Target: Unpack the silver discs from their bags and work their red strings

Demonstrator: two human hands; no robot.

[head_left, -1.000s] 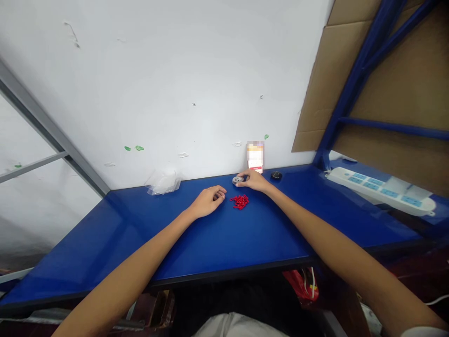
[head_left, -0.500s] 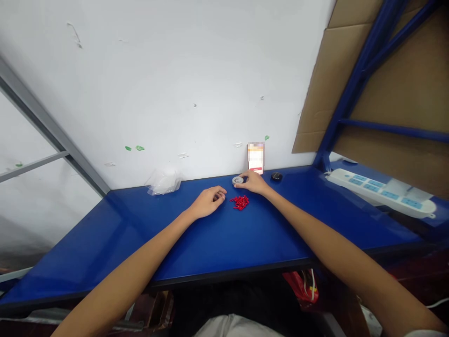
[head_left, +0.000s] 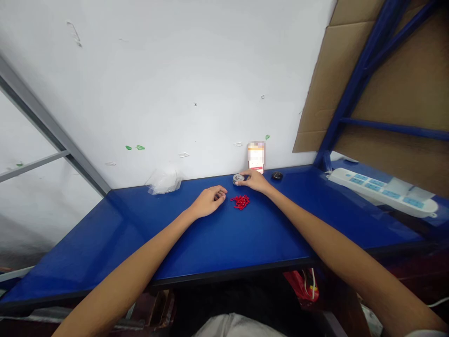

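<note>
My right hand (head_left: pixel 257 181) grips a small round silver-grey thing (head_left: pixel 238 179) between thumb and fingers, near the back of the blue table. It looks like a small roll or a flat tin; which of these I cannot tell. Just in front of it lies a small heap of thin red pieces (head_left: pixel 240 202), several of them with shiny bits. To the left of the heap, my left hand (head_left: pixel 209 201) rests on the table, fingers loosely curved and apart from the thumb, nothing visible in it.
A lit phone (head_left: pixel 257 157) leans on the wall behind my right hand. Beside it sits a small black object (head_left: pixel 277 176). A clear plastic bag (head_left: pixel 164 181) lies at the back left of the blue table (head_left: pixel 224 243). At the right is a white power strip (head_left: pixel 382 192).
The round thing in my right hand has tilted slightly, so its side shows more. My left hand and the red heap stay as they were.
</note>
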